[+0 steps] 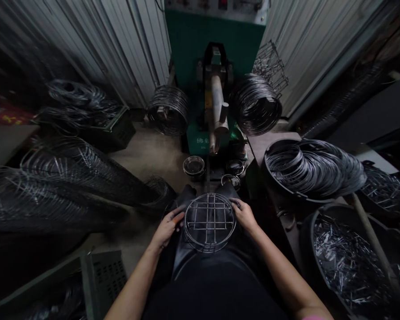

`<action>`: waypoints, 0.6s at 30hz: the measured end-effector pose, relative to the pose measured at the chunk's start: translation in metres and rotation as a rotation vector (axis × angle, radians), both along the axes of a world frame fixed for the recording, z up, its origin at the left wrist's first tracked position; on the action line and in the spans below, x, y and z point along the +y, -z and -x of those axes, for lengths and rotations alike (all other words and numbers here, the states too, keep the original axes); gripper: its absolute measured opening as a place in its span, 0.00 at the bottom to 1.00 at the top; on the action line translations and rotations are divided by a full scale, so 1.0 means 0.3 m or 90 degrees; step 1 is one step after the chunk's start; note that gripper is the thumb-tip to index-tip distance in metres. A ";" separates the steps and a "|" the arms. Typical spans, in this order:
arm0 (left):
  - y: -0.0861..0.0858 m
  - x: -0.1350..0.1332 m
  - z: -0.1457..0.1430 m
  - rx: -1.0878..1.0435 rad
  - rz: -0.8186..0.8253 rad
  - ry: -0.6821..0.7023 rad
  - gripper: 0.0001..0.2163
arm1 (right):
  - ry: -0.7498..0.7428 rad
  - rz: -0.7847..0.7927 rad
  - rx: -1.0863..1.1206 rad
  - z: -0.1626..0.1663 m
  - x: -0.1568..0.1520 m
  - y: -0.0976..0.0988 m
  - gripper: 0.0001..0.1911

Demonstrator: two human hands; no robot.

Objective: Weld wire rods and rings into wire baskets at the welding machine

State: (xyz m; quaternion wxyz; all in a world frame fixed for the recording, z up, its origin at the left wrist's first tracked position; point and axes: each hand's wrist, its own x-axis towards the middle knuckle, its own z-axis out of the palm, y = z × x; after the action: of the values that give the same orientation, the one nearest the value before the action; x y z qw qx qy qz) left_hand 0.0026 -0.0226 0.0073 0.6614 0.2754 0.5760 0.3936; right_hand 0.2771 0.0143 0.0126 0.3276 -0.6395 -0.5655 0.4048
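Note:
A round wire grid rack [209,221] lies flat on my lap, a ring with crossed wires inside. My left hand [167,226] grips its left rim, fingers curled around the wire. At the right rim, my right hand [244,214] holds on the same way. Straight ahead stands a green welding machine [216,111] with a vertical metal arm. Wire coils [256,104] hang on both sides of it.
A black tub [276,178] of wire rings sits at the right, and a second tub [311,242] of short wire pieces lies nearer. Stacks of finished wire racks [70,178] lie at the left. Small round tins [194,165] stand at the machine's foot.

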 end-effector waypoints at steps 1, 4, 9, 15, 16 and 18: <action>0.011 0.001 -0.003 0.009 0.006 0.015 0.32 | -0.010 0.003 0.007 -0.008 -0.007 0.010 0.15; 0.029 -0.006 -0.007 0.021 0.015 0.040 0.33 | -0.039 0.022 0.039 -0.030 -0.040 0.032 0.15; 0.023 -0.018 0.010 0.018 0.017 0.074 0.33 | -0.042 0.053 0.070 -0.042 -0.077 0.043 0.17; 0.033 -0.011 0.026 0.054 -0.057 0.118 0.32 | -0.030 0.051 0.087 -0.037 -0.073 0.047 0.17; 0.039 -0.010 0.027 0.080 -0.072 0.128 0.31 | -0.031 0.051 0.087 -0.037 -0.073 0.050 0.17; 0.050 -0.007 0.026 0.135 -0.099 0.154 0.31 | -0.032 0.050 0.078 -0.039 -0.073 0.060 0.17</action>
State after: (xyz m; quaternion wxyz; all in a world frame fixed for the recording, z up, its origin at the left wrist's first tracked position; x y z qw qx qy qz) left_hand -0.0052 -0.0248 -0.0078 0.6164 0.4333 0.5726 0.3233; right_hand 0.2889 -0.0077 -0.0055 0.3261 -0.6114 -0.5443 0.4729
